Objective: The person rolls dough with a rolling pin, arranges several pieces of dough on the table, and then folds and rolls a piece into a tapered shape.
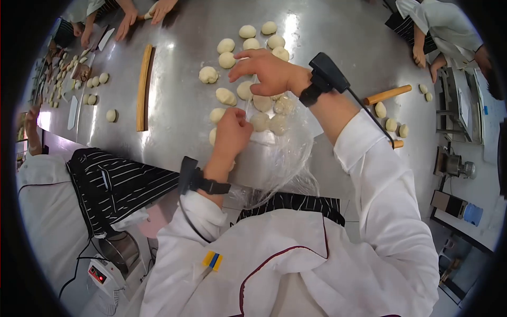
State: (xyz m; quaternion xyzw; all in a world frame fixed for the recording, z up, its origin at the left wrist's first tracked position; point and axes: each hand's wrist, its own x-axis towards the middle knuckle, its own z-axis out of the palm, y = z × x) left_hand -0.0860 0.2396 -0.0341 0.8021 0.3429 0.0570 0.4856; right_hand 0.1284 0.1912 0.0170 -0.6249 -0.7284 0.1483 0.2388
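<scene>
Left grip: the left hand (233,134) has its fingers curled in and closed beside the near edge of the dough group; whether the plastic film is pinched in them, I cannot tell.
Right grip: the right hand (268,71) is open, palm down, fingers spread and bent above the dough balls (225,96).
Plastic film: the clear, crumpled plastic film (296,153) lies over several dough balls between and beside the hands, and trails toward the person's apron (317,203).
Dough: pale, round pieces sit in a loose group on the metal surface (179,105), some under the film, others bare to its left and beyond it.
Wrists: each carries a black strapped device with a cable.
Left of the group: a long wooden stick (143,87) lies on the surface; farther left are more dough pieces (95,81) and a white flat tool (73,112).
Right of the group: a wooden rolling pin (388,95) lies near a few smaller dough pieces (391,124).
Around the surface: other people's hands (127,22) show at the far left, one on a rolling pin, and a person in a striped apron (113,185) is at near left.
</scene>
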